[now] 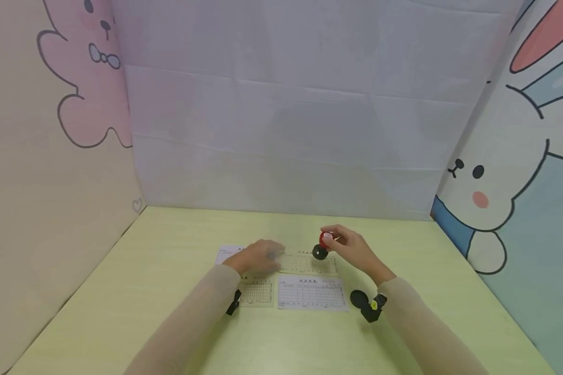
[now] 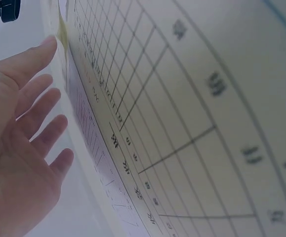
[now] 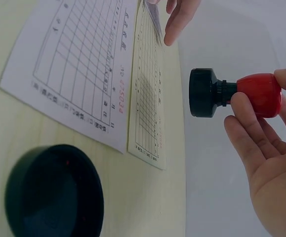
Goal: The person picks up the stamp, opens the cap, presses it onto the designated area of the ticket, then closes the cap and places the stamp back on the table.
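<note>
In my right hand (image 1: 353,249) I grip a stamp (image 3: 202,93) by its red knob, thumb and fingers around it. Its round black base is held off the yellowish printed form (image 1: 309,264) at the back right, apart from the paper. My left hand (image 1: 258,257) is over the back-left white form (image 1: 225,252), blurred in the head view. The left wrist view shows its fingers (image 2: 46,116) spread and loosely extended, holding nothing. A white form (image 1: 311,294) lies front right, and another yellowish form (image 1: 258,292) front left, partly covered by my left arm.
A round black cap (image 3: 54,192) lies on the table to the right of the front white form, hollow side showing. The pale yellow tabletop (image 1: 122,271) meets a white cloth wall (image 1: 286,130) behind. Side walls carry cartoon animals.
</note>
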